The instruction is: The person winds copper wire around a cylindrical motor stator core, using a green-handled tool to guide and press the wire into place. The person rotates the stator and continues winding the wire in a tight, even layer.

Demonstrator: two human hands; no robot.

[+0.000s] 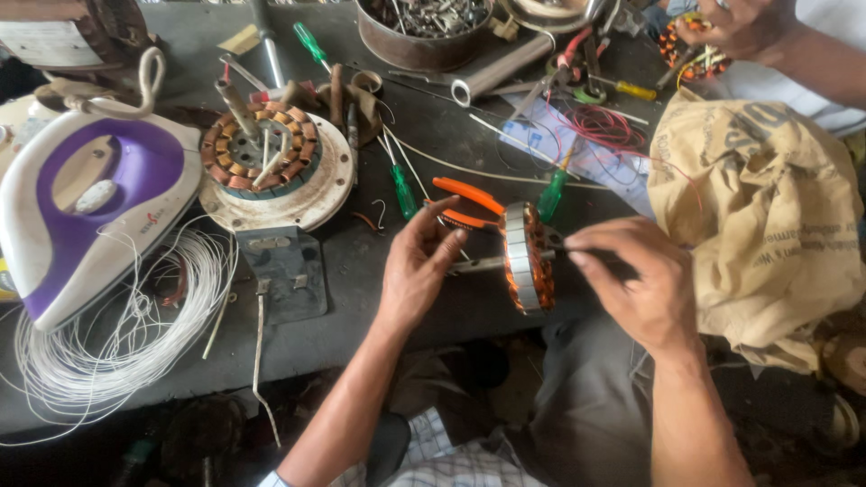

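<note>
A round motor stator (527, 258) with copper windings and a steel shaft stands on edge near the front of the dark workbench (361, 316). My left hand (416, 267) pinches the shaft end on its left side. On the stator's right side, my right hand (631, 280) has its fingers closed on a thin dark tool or wire, pressed against the windings. Orange-handled pliers (465, 204) lie just behind the stator.
A second wound stator (271, 158) on a white plate sits left of centre. A purple and white iron (86, 212) and a coil of white wire (117, 334) lie at far left. Green screwdrivers (401, 189), a parts tin (424, 32), a brown sack (767, 216), another person's hand (740, 27).
</note>
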